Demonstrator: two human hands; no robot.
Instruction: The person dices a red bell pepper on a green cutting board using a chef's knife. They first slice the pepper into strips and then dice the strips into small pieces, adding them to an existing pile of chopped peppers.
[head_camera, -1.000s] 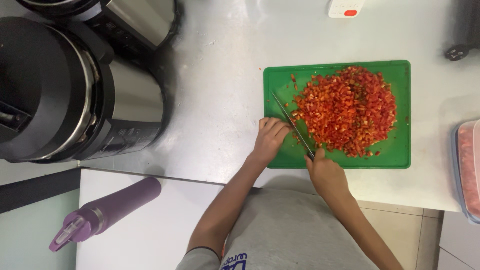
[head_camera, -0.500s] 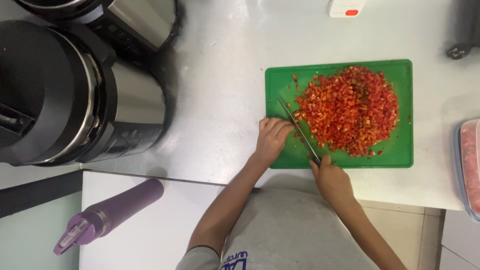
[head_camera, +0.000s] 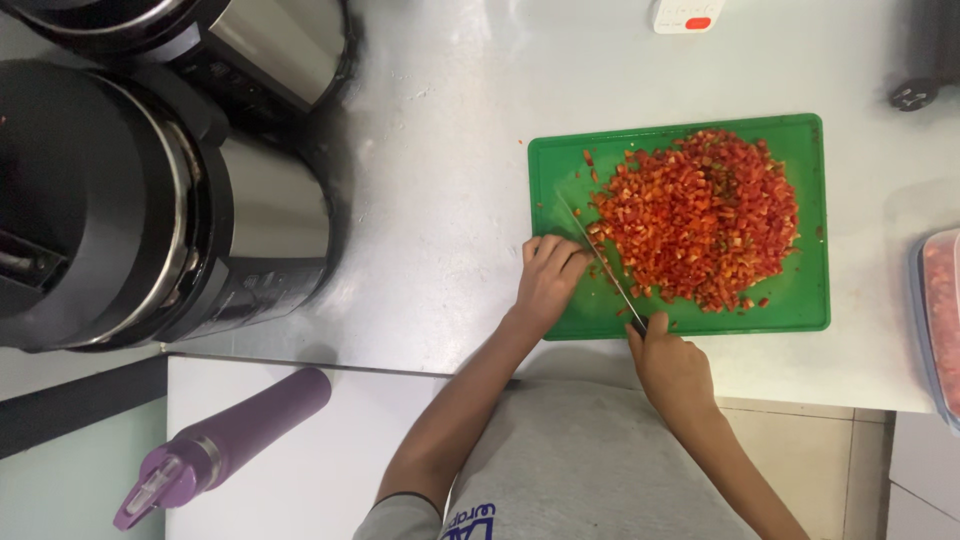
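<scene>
A green cutting board (head_camera: 800, 305) lies on the steel counter and carries a wide heap of diced red pepper (head_camera: 700, 215). My right hand (head_camera: 672, 365) grips the dark handle of a knife (head_camera: 597, 255) at the board's near edge. The blade runs up and left along the heap's left side. My left hand (head_camera: 548, 275) rests on the board's near left corner, fingers curled against the back of the blade.
Two large steel and black cooking pots (head_camera: 130, 200) stand at the left. A purple bottle (head_camera: 225, 445) lies on a white surface at the near left. A clear container of red food (head_camera: 940, 320) sits at the right edge. A white timer (head_camera: 685, 14) lies at the back.
The knife and both hands have kept to the heap's left side, with only a slight shift of the blade. The heap looks much the same.
</scene>
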